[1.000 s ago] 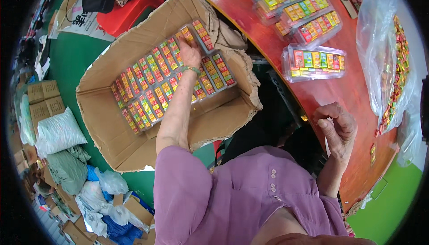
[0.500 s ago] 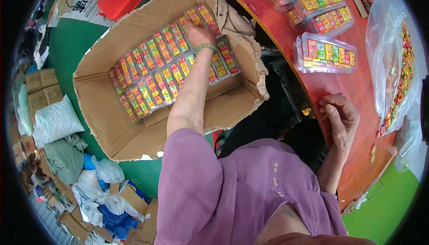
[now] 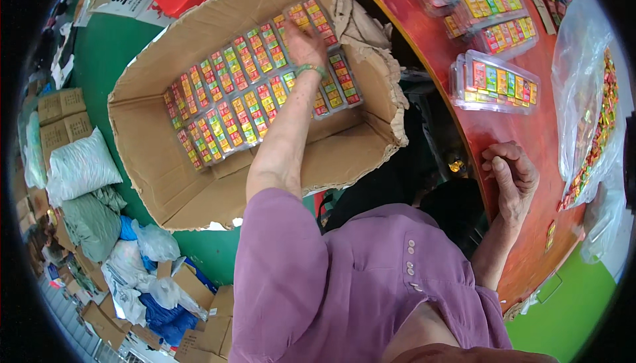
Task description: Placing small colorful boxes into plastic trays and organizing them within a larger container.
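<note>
Clear packs [image 3: 233, 68] filled with small coloured blocks are laid in two rows directly under and beside the left hand [image 3: 306, 48]. The farther row is reached by its fingers near the right end, and most of that row is spread out to the hand's left. The nearer row is crossed by the wrist and forearm, with a few packs left visible just to their right. Both rows are enclosed by a torn-edged cardboard box [image 3: 192, 201], whose walls are set around the hand on all sides.

The left hand is turned back-up, with its fingers bent down onto the packs; the fingertips are partly hidden, so whether a pack is gripped cannot be told. A green bracelet [image 3: 310, 69] is worn at its wrist.

The right hand [image 3: 513, 171] is held loosely curled above the red table [image 3: 424, 51], its thumb brought close to the bent fingers; whether anything is pinched between them cannot be told. Beyond it, a stack of filled packs [image 3: 500, 81] is set down near the table edge. To its right, wrapped pieces [image 3: 599, 118] are contained in a clear plastic bag [image 3: 576, 98].
</note>
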Tool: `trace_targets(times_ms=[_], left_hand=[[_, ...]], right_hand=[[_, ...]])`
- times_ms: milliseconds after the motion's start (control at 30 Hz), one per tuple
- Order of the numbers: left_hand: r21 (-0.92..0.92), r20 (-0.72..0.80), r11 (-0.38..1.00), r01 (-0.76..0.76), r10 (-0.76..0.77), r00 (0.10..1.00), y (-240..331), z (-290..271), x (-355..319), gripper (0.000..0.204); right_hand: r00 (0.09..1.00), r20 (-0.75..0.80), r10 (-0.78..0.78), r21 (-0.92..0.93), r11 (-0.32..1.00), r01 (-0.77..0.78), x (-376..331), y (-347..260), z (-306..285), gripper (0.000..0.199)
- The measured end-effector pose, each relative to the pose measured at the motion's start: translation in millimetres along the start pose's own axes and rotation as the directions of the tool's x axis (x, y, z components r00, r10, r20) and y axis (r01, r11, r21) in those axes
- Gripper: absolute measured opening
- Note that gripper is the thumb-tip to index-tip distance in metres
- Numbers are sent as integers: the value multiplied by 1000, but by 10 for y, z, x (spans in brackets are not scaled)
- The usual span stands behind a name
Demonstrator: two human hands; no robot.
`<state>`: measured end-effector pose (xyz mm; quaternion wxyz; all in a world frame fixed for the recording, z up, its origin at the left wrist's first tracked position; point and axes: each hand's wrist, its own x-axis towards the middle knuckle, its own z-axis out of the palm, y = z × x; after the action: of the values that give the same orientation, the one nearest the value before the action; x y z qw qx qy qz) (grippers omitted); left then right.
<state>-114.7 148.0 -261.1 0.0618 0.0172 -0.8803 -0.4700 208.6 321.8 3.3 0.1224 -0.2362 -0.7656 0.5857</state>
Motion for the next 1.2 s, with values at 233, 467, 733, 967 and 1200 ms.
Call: trace_targets(times_ms=[233, 467, 733, 967, 1200], left_hand=[[5, -37, 993, 121, -121, 992, 204, 84, -11, 66], [-57, -5, 998, 29, -30, 1000, 52, 18, -40, 63], [34, 60, 998, 58, -60, 996, -2, -49, 8, 61], [-6, -88, 1000, 22, -22, 996, -25, -71, -12, 48], [101, -134, 994, 41, -28, 991, -1, -269, 37, 38]], right_hand=[[1000, -4, -11, -13, 1000, 11, 0, 24, -12, 15], [1000, -28, 14, -22, 1000, -15, 11, 26, 8, 15], [1000, -25, -14, -33, 999, 13, 8, 67, -43, 14], [998, -50, 30, -21, 999, -31, 18, 83, -55, 14], [993, -106, 56, 9, 998, -55, -13, -91, 18, 9]])
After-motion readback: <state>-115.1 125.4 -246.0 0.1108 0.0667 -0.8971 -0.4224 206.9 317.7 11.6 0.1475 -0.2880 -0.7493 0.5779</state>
